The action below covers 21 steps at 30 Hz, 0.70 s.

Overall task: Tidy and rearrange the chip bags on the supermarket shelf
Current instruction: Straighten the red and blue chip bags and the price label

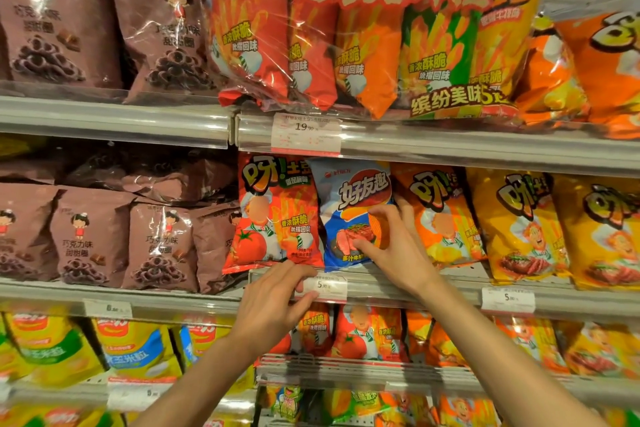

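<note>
Fingers of the right hand (pixel 391 246) curl around the blue chip bag (pixel 349 215) (the odd 1 out) at the front edge of the middle shelf (pixel 433 282), between the red bag (pixel 273 215) and orange bags (pixel 440 215). Left hand (pixel 273 302) pinches the price tag (pixel 325 286). Tidying looks barely underway: the blue bag probably still needs relocating.

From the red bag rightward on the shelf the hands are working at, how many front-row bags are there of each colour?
red bag: 1
blue bag: 1
orange bag: 1
yellow bags: 2
Total: 5
</note>
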Each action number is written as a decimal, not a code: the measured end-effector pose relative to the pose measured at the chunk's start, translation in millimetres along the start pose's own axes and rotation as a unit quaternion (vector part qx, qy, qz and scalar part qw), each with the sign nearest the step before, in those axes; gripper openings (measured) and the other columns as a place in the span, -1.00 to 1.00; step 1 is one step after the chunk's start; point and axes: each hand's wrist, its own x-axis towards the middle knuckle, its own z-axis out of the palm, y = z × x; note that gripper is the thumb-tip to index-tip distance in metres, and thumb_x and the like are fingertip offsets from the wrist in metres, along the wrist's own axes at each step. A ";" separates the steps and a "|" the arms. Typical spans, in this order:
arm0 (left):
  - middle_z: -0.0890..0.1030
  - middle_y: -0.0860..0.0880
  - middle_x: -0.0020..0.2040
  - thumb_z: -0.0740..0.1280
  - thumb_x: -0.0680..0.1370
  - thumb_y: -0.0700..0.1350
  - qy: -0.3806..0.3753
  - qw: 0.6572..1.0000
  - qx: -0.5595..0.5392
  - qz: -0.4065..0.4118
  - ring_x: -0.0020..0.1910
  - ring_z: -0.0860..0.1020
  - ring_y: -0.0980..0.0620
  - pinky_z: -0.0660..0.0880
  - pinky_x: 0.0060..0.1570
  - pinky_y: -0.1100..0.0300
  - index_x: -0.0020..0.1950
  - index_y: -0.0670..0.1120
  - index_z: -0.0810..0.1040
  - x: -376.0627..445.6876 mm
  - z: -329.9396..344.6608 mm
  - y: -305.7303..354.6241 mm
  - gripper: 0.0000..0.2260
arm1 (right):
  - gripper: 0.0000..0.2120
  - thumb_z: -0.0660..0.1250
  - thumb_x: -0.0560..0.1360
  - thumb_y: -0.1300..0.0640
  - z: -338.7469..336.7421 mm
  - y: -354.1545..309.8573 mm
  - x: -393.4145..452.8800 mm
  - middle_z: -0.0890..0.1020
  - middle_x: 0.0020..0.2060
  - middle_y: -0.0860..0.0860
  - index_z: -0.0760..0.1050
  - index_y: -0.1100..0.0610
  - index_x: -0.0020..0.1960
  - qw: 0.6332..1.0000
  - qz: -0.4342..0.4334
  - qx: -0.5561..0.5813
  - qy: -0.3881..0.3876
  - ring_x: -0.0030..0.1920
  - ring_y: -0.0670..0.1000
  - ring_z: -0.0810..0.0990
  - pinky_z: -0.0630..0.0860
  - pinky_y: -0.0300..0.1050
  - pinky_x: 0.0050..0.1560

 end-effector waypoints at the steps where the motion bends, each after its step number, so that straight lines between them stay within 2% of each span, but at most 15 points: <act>1: 0.46 0.22 -0.14 0.29 0.54 0.17 0.004 1.000 -0.004 0.001 -0.16 0.39 0.30 0.30 -0.30 0.32 0.16 0.17 0.49 -0.1 0.8 -0.1 -0.78 | -0.46 0.51 0.46 -0.02 1.2 0.2 -0.6 0.18 0.49 0.11 0.38 0.01 0.35 1.000 -0.004 0.001 0.006 0.52 0.07 0.21 0.15 -0.35 0.30; 6: 0.44 0.22 -0.15 0.39 0.52 0.09 0.014 1.000 -0.020 0.005 -0.19 0.34 0.32 0.31 -0.31 0.32 0.15 0.17 0.49 -0.3 4.0 -3.0 -0.78 | -0.48 0.48 0.49 -0.03 5.9 -1.3 -6.8 0.18 0.53 0.12 0.37 0.03 0.37 1.000 -0.002 -0.003 0.023 0.57 0.07 0.15 0.16 -0.30 0.33; 8: 0.44 0.21 -0.15 0.40 0.52 0.07 0.017 0.999 -0.031 0.004 -0.19 0.38 0.29 0.34 -0.32 0.29 0.15 0.17 0.50 -1.4 5.1 -3.0 -0.77 | -0.47 0.46 0.51 -0.04 7.5 -2.6 -11.1 0.14 0.57 0.12 0.35 0.01 0.40 1.000 0.003 -0.006 0.025 0.60 0.05 0.08 0.14 -0.25 0.38; 11: 0.45 0.20 -0.14 0.39 0.50 0.05 0.031 0.998 -0.049 0.000 -0.16 0.45 0.24 0.34 -0.31 0.29 0.15 0.15 0.52 -2.9 7.4 -4.1 -0.76 | -0.44 0.41 0.54 -0.10 9.8 -1.4 -20.4 0.10 0.61 0.12 0.32 -0.01 0.46 0.999 0.011 -0.015 0.030 0.62 0.04 0.02 0.19 -0.07 0.52; 13: 0.48 0.15 -0.12 0.36 0.50 0.06 0.040 0.998 -0.050 0.010 -0.14 0.48 0.17 0.39 -0.30 0.25 0.16 0.10 0.54 -4.7 10.5 -5.5 -0.76 | -0.42 0.36 0.56 -0.12 11.7 1.7 -31.0 0.09 0.62 0.09 0.29 0.00 0.51 0.999 0.008 -0.027 0.036 0.62 0.01 0.03 0.18 -0.05 0.53; 16: 0.51 0.07 -0.06 0.31 0.54 0.05 0.049 0.998 -0.040 0.014 -0.07 0.51 0.04 0.48 -0.21 0.12 0.22 0.04 0.55 -8.8 16.1 -4.2 -0.72 | -0.42 0.28 0.61 -0.13 14.5 6.6 -53.6 0.09 0.63 0.03 0.23 0.00 0.55 0.998 0.005 -0.060 0.018 0.61 -0.06 0.02 0.11 -0.09 0.53; 18: 0.52 0.02 -0.01 0.36 0.55 0.00 0.059 0.998 -0.035 0.007 -0.01 0.51 -0.02 0.47 -0.12 0.08 0.26 0.00 0.55 -13.6 18.6 -0.2 -0.71 | -0.43 0.26 0.62 -0.14 15.5 9.8 -70.0 0.11 0.62 0.03 0.24 0.03 0.56 0.995 -0.007 -0.102 0.008 0.61 -0.03 0.06 0.07 -0.10 0.53; 21: 0.52 -0.02 0.05 0.42 0.54 -0.05 0.057 0.998 -0.027 -0.002 0.06 0.47 -0.04 0.43 0.00 0.10 0.35 -0.02 0.52 -21.3 18.7 5.9 -0.62 | -0.44 0.26 0.63 -0.11 16.5 16.5 -91.8 0.16 0.61 0.07 0.27 0.08 0.55 0.985 -0.056 -0.160 0.015 0.61 0.04 0.10 0.05 0.04 0.59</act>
